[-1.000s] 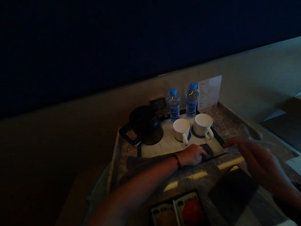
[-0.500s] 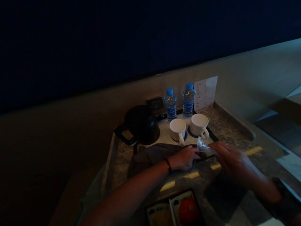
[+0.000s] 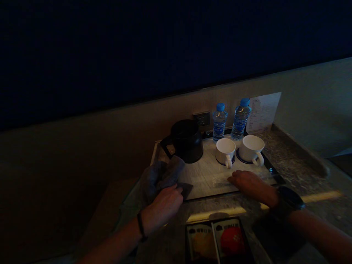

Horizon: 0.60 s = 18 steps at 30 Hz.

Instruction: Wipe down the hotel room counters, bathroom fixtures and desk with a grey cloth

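My left hand (image 3: 166, 201) is closed on a bunched grey cloth (image 3: 162, 176) at the front left of the tray (image 3: 198, 183). Under my right hand (image 3: 247, 183), at the tray's front edge, lies a clear plastic packet (image 3: 220, 180), with my closed fingertips on its right end. What is inside the packet is too dim to make out. Just behind that hand, two white cups (image 3: 225, 146) (image 3: 251, 147) stand upright on dark blue coasters. A black kettle (image 3: 187, 143) sits on the tray beyond the cloth.
Two water bottles (image 3: 219, 123) (image 3: 240, 120) with blue caps stand at the tray's back, before a printed card (image 3: 262, 112). A wall socket (image 3: 202, 118) is behind. In front lies a black box (image 3: 215, 242) of packets, with a dark flat object (image 3: 275, 234) to its right.
My left hand has drawn the cloth left, off the tray's front middle. My right hand has lowered the plastic packet onto the tray. The view has turned left.
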Tool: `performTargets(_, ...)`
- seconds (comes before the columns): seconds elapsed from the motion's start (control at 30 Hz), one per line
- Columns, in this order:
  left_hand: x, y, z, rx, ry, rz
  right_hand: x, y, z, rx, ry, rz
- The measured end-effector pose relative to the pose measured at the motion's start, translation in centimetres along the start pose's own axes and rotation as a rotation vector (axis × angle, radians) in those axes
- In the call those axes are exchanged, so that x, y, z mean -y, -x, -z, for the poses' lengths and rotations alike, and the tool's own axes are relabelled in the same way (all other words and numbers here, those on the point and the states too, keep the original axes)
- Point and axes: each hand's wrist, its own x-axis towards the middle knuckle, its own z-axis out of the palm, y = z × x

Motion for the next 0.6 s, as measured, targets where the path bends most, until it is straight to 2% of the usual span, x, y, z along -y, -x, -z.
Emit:
performTargets(0.1, -0.6, 2.2, 1.2, 0.020, -0.071, 0.173, -0.9, 0.4, -1.2, -0.007, -0.034, 0.001)
performTargets(0.2, -1.0, 3.1, 2.2, 0.047, -0.076, 0.389, -1.4, 0.9, -2.2, -0.076, -0.098, -0.018)
performTargets(0.27, -1.0, 3.6, 1.9, 0.008, 0.035, 0.421, -0.6, 1.6, -2.0, -0.138, -0.147, -0.061)
performTargets(0.33, -1.1, 4.2, 0.8, -0.080, 0.151, 0.394, 1.4, 2.7, -0.9, -0.143, -0.245, -0.052)
performTargets(0.4, -1.4, 4.8, -0.6, -0.197, 0.170, 0.372, 4.3, 4.0, 0.8, -0.027, -0.384, 0.021)
performTargets(0.47, -1.7, 5.4, -1.6, -0.276, 0.106, 0.355, 7.3, 5.2, 2.3, 0.183, -0.478, 0.084)
performTargets(0.53, -1.8, 5.9, -2.0, -0.266, 0.014, 0.357, 9.6, 6.0, 3.0, 0.336, -0.475, 0.095)
performTargets(0.6, -1.8, 6.2, -1.7, -0.148, -0.042, 0.387, 10.9, 6.2, 2.7, 0.375, -0.424, 0.086)
